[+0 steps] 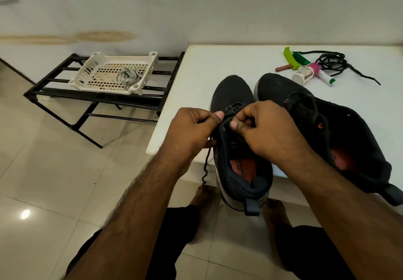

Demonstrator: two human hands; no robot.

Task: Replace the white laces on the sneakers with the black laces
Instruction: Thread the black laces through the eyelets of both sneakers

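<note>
The left hand [192,131] has its fingers curled and pinches a black lace [206,166] between thumb and forefinger at the left eyelet row of the near sneaker [239,170]; the free end of that lace hangs down past the table [218,61] edge toward the floor. The right hand [263,131] is curled too, thumb and fingers pinching the lace and the edge of the upper at the same sneaker's eyelets, just beside the left hand. The near sneaker is dark, with its toe pointing away from the person and its heel overhanging the table's front edge. Touching it on its right lies the second sneaker [316,116], also dark, tilted toward its side, with a dark lace threaded loosely through its eyelets. Beyond the second sneaker, farther back on the table, a spare black lace [335,63] lies in a loose coil beside a few small tubes and bottles [305,72]. Left of the table, a white plastic basket [87,70] sits on a black metal rack [54,92] and holds the bundled white laces [127,76].
</note>
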